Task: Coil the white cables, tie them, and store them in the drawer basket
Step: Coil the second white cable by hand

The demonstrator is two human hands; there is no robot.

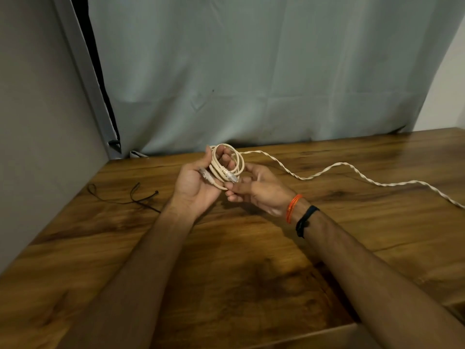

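frame centre | coil (pixel 226 163) looped over left hand (pixel 198 182) curled fingers | right hand (pixel 254 191) pinches coil's lower edge | loose cable (pixel 352 172) trails right on table (pixel 226 260)

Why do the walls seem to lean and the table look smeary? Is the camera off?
Head view: the wide lens bends the wall edge and curtain outward; motion blur smears the table grain and forearms; the coiled cable between the left hand and right hand stays fairly sharp; light is dim and warm, with soft shadows beneath the hands.
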